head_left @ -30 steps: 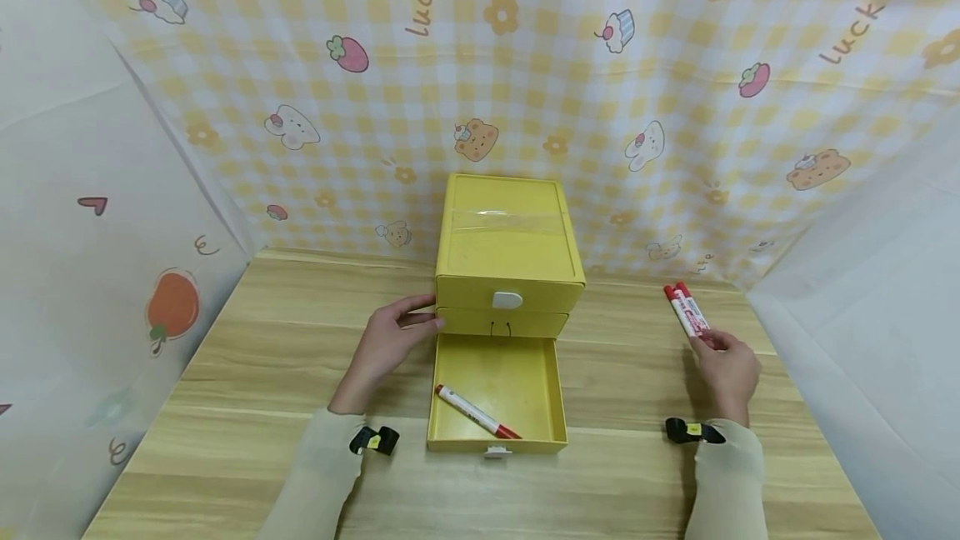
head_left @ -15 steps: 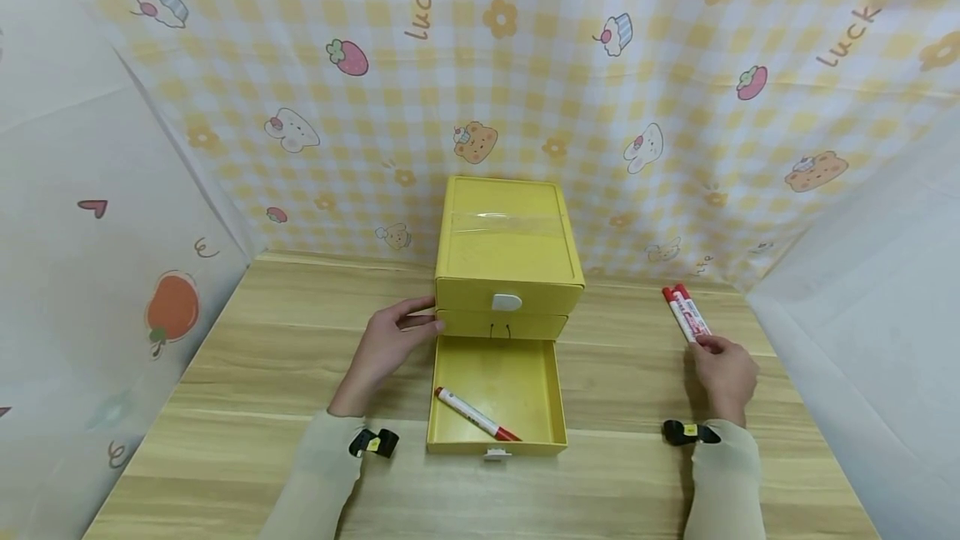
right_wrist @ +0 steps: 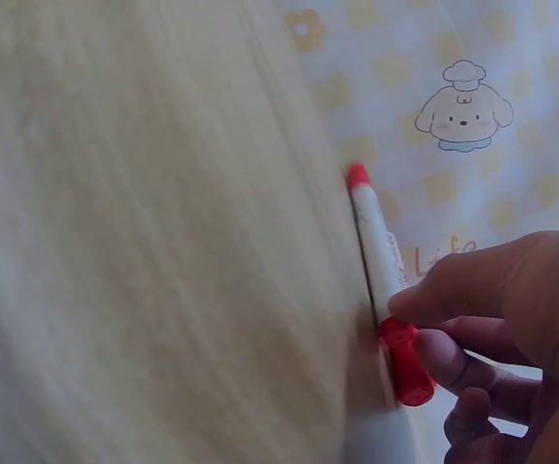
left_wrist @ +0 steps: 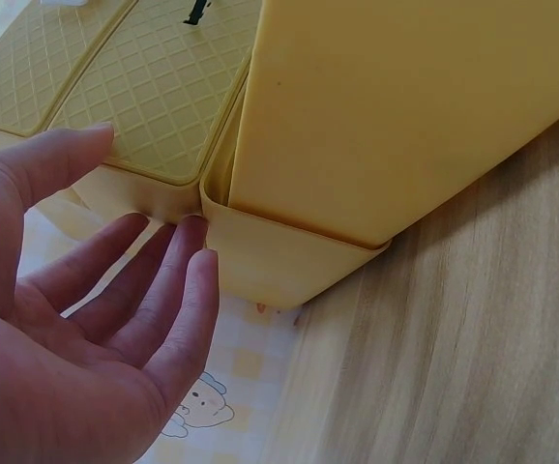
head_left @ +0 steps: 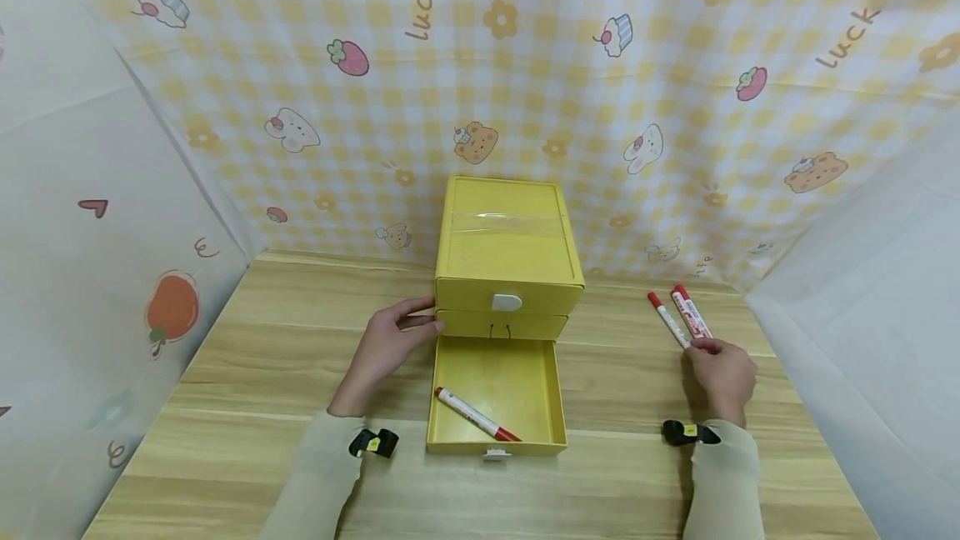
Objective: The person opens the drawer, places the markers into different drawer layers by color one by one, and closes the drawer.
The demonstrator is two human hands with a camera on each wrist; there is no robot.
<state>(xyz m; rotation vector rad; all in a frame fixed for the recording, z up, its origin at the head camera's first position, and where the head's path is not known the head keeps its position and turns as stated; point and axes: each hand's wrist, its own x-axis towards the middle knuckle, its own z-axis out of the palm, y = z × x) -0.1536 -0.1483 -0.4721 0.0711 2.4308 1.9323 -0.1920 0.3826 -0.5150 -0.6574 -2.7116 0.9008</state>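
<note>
Left marker (head_left: 669, 322) has swung apart from the right marker (head_left: 692, 315) on the table (head_left: 615, 482), near end pinched between the right hand's (head_left: 726, 375) thumb and finger, left hand (head_left: 386, 342) fingers loosely extended against the yellow box (head_left: 510, 252), third marker (head_left: 476, 413) lying slanted in its open bottom drawer (head_left: 517, 369)

Right wrist view: blurred wooden tabletop (right_wrist: 163, 242)

There are three markers (head_left: 477, 415) and one cabinet (head_left: 510, 255)
</note>
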